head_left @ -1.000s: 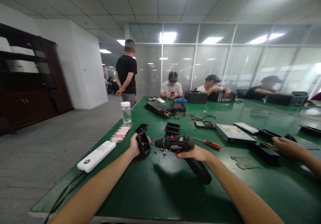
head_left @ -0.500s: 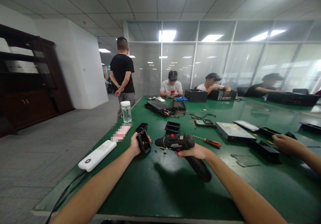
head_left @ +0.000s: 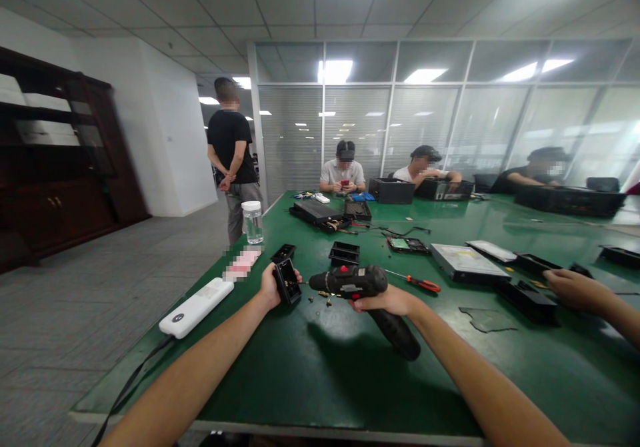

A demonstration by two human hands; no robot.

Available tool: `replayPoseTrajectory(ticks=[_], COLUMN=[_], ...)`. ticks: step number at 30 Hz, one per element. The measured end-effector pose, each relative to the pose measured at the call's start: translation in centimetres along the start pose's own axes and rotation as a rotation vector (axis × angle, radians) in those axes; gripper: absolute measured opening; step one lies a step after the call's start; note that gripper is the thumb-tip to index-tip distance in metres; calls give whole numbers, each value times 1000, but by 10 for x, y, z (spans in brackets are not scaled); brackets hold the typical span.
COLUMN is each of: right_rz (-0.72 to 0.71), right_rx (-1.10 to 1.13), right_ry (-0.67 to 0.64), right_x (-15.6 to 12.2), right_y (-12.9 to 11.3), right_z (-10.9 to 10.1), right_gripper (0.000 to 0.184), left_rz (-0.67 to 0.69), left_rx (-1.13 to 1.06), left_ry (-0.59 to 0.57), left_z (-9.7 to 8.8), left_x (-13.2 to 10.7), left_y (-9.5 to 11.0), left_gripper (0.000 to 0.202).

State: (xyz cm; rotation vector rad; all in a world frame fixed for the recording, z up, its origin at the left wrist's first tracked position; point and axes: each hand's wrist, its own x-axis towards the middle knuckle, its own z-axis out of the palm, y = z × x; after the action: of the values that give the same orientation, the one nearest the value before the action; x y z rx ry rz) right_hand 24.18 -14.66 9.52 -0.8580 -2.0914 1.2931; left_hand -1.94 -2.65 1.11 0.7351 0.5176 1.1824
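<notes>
My left hand point(head_left: 271, 287) is closed around a small open black plastic box point(head_left: 287, 281), tilted so its hollow side faces right. Brass-coloured bits show inside it. My right hand point(head_left: 393, 299) grips a black cordless drill point(head_left: 357, 281) with red buttons, laid over sideways. Its bit points left into the box's opening; whether the tip touches a screw is too small to tell. Small brass-coloured screws point(head_left: 329, 303) lie on the green table below the chuck. Similar black boxes rest behind, one point(head_left: 283, 253) by my left hand and a pair point(head_left: 344, 253) beyond the drill.
An orange-handled screwdriver point(head_left: 423, 283), a silver disc drive point(head_left: 465, 262) and a circuit board point(head_left: 407, 244) lie right of the drill. A white power bank point(head_left: 197, 308) and a clear jar point(head_left: 253, 222) line the left edge. A co-worker's hand point(head_left: 575, 288) works at right.
The standing person has shifted left. At far right, a seated person's black case has moved slightly left. My hands, the box and the drill keep almost the same places.
</notes>
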Motion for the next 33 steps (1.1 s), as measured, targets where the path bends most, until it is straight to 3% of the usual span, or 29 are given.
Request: replayPoseTrajectory(ticks=[5, 24, 33], right_rz=[-4, -13, -14], right_rx=[7, 89, 28], right_ry=[-25, -56, -69], right_x=[0, 0, -1], right_y=[2, 1, 3], right_z=[-3, 1, 1], right_gripper=[13, 13, 10], left_rz=[-12, -5, -20], left_rx=[5, 5, 2], left_ry=[38, -9, -13], left_z=[0, -1, 1], left_x=[0, -1, -2], left_y=[-1, -1, 1], left_gripper=[43, 43, 43])
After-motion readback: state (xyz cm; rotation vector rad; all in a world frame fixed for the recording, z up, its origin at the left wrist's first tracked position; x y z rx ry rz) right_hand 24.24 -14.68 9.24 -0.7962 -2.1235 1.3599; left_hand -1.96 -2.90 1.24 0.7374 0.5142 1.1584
